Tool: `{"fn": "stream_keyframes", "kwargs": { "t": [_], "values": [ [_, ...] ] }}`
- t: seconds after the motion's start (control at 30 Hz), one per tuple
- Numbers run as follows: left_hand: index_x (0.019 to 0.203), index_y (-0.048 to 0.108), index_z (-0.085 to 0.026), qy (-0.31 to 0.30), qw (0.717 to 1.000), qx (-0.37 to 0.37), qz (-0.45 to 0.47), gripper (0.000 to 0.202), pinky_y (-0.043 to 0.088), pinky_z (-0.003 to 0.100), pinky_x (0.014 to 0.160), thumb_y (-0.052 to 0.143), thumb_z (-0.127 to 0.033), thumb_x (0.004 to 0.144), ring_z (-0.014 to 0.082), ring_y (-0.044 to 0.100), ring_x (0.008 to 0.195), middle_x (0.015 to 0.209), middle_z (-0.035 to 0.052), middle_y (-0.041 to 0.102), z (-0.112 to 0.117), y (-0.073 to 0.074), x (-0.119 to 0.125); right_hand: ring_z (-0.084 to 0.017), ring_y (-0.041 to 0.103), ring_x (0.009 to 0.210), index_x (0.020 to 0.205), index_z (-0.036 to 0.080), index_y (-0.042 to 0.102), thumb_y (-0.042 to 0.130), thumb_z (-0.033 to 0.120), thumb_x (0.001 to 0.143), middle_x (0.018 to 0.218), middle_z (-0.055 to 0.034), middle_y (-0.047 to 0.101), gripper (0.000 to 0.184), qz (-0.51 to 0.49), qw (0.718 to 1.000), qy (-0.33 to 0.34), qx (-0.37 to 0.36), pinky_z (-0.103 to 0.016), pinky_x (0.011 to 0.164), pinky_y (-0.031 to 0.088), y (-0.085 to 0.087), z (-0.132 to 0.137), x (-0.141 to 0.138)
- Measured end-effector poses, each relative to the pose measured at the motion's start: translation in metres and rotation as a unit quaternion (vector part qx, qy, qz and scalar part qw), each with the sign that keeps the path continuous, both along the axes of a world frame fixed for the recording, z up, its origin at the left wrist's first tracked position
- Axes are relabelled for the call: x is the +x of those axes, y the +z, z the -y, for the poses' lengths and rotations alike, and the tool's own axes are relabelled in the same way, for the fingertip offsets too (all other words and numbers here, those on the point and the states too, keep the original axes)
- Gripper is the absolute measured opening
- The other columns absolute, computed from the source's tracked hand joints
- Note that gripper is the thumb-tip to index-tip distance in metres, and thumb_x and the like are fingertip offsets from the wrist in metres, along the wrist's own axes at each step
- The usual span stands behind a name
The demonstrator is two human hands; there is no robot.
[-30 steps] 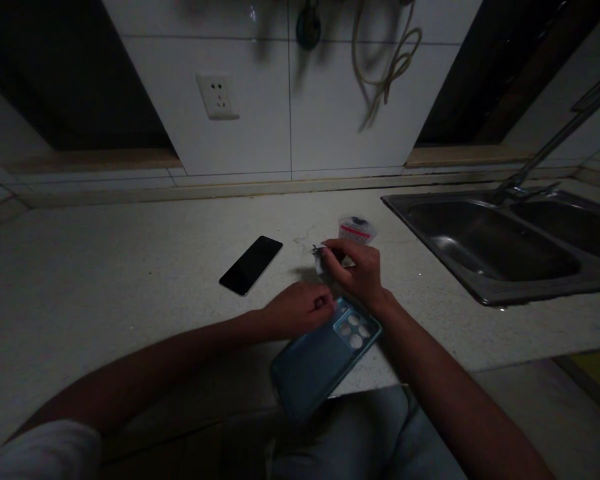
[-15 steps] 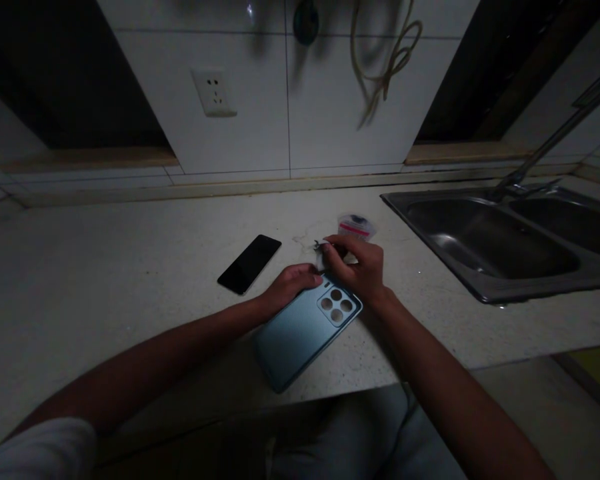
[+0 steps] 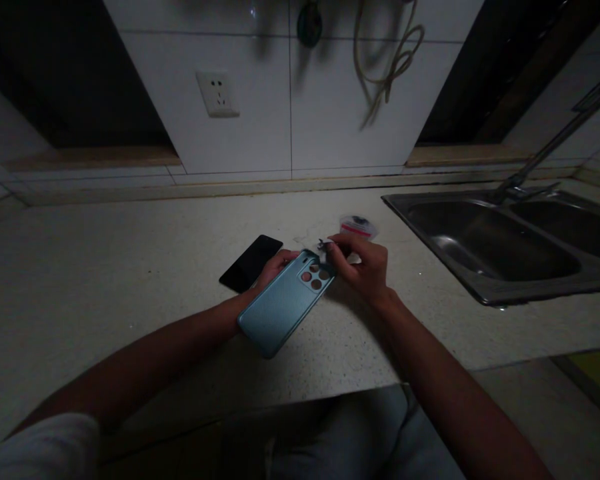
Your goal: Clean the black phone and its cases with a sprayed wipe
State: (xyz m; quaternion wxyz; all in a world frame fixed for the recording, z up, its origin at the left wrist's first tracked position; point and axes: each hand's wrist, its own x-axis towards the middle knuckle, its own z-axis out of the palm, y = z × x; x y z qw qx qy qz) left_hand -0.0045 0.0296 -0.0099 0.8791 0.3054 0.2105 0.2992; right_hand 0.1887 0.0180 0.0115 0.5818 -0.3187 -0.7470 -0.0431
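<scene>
A blue-green phone case [image 3: 277, 310] with round camera holes is held tilted above the counter, its outer back towards me. My left hand [image 3: 275, 265] grips it from the far left side, with most of the fingers hidden behind it. Just right of the case's top end, my right hand [image 3: 363, 261] pinches a small whitish piece with a dark tip [image 3: 323, 247]; its kind is too small to make out. A black phone [image 3: 247, 263] lies on the counter, partly covered by my left hand.
A small clear bag with a pink stripe [image 3: 359, 228] lies beyond my right hand. To the right is a double steel sink [image 3: 487, 297] with a faucet [image 3: 517, 183]. A wall socket [image 3: 217, 95] and a hanging cord [image 3: 393, 73] are above the counter [image 3: 105, 253].
My left hand has moved left and a little up with the phone case, away from my right hand and partly over the phone. My right hand has barely moved and keeps its pinch.
</scene>
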Motion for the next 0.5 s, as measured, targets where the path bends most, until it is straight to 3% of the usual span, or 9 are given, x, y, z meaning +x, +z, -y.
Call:
{"fn": "stream_keyframes", "kwargs": {
  "t": [0.17,0.5],
  "values": [
    [0.078,0.066,-0.013,-0.012,0.999,-0.008,0.032,0.027,0.051,0.028,0.057,0.065,-0.040,0.074,0.0193,0.065,0.059,0.062,0.0023,0.062,0.0005,0.0003,0.0027,-0.011,0.061,0.052,0.090,0.020,0.072,0.063,0.021,0.091,0.069,0.0014,0.073,0.009,0.006,1.000,-0.006,-0.005,-0.024,0.052,0.049,-0.0004,0.0000,-0.0002],
    [0.080,0.065,-0.014,0.051,0.997,-0.050,-0.020,0.023,0.052,0.033,0.061,0.064,-0.037,0.077,0.0217,0.066,0.063,0.065,0.0048,0.064,0.0065,0.0055,0.0038,-0.012,0.063,0.057,0.090,0.020,0.073,0.062,0.023,0.092,0.074,-0.0007,0.074,0.011,0.001,1.000,-0.003,-0.020,-0.026,0.056,0.052,-0.0005,0.0005,-0.0013]
  ]
}}
